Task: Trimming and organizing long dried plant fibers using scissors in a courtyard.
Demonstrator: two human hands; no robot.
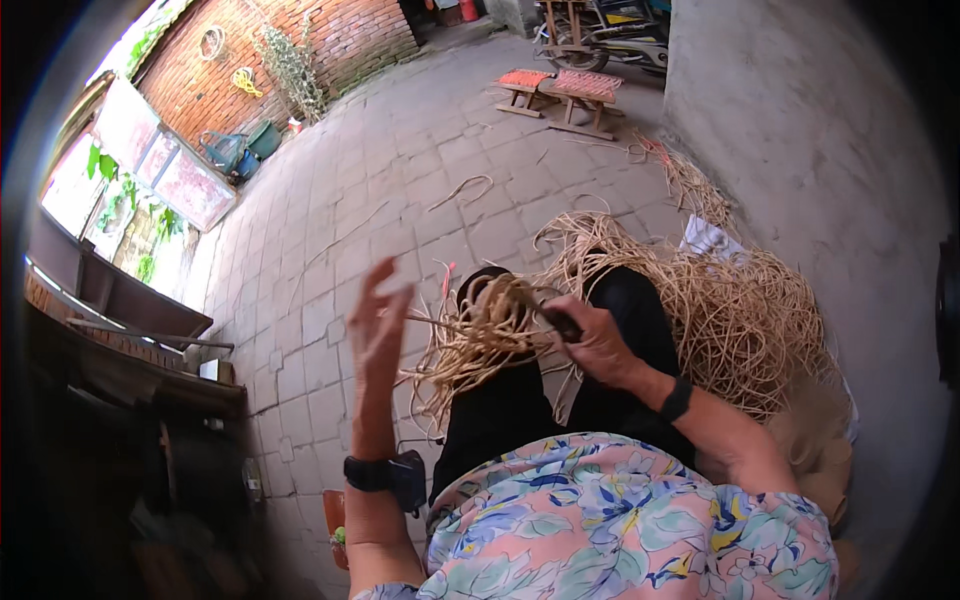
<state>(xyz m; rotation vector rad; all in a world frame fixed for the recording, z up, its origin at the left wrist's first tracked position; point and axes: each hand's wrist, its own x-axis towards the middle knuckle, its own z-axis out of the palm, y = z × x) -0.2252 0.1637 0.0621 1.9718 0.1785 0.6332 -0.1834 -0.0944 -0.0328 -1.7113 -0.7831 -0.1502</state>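
A tangled bundle of tan straw-like cord point(490, 335) lies over my knees, with loose ends hanging down on the left. My right hand point(597, 343) is closed round a dark-handled tool point(562, 322) at the right side of the bundle. The tool's narrow metal end reaches in among the cords, so its full shape is hidden. My left hand point(378, 325) is raised just left of the bundle, with its fingers apart and slightly blurred. A strand runs from the bundle toward this hand; whether they touch I cannot tell.
A large heap of loose cord point(745, 315) lies to my right, against a grey wall point(810, 170). Two low stools with woven seats point(585, 86) stand ahead, near a parked motorcycle point(610, 40). Stray strands point(465, 190) lie on the paved floor point(330, 220).
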